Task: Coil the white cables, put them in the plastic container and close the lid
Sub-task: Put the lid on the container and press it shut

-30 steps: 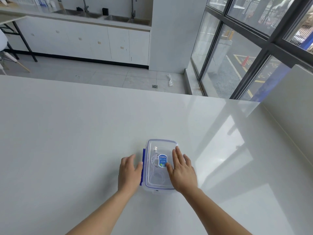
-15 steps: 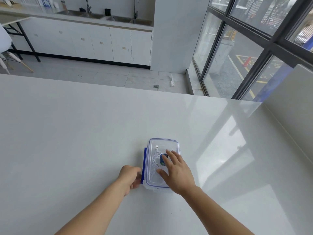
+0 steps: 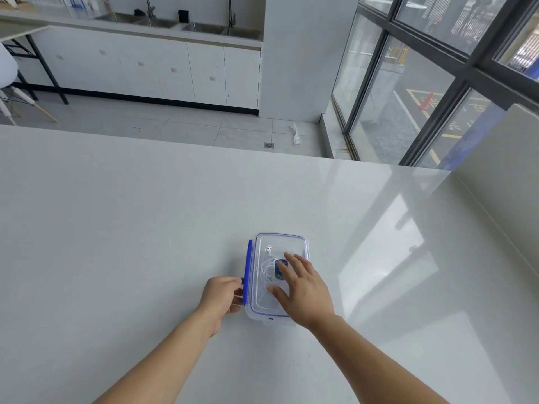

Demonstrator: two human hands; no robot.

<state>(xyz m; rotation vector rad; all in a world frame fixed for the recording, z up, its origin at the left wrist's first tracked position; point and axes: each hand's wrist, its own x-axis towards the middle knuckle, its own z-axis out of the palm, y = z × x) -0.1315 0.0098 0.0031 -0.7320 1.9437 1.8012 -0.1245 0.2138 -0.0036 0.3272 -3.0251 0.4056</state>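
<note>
A clear plastic container [image 3: 294, 242] with a blue-trimmed lid sits on the white table [image 3: 116, 228], near the front middle. White cables [image 3: 267, 266] lie coiled inside, seen through the lid, with a USB plug at the far end. My right hand [image 3: 303, 287] lies flat on the lid, fingers spread, over a blue label [image 3: 280, 269]. My left hand [image 3: 223, 295] is curled at the container's left side, its fingers pinching the blue side latch [image 3: 248, 266], which sticks out from the wall.
The table's far edge drops to a tiled floor with white cabinets and sinks [image 3: 204, 27] beyond. A white partition [image 3: 501, 176] borders the table on the right, with large windows [image 3: 423, 68] behind it. A white chair [image 3: 5, 74] stands far left.
My left hand went from flat beside the container to curled on the blue side latch. My right hand slid further onto the middle of the lid.
</note>
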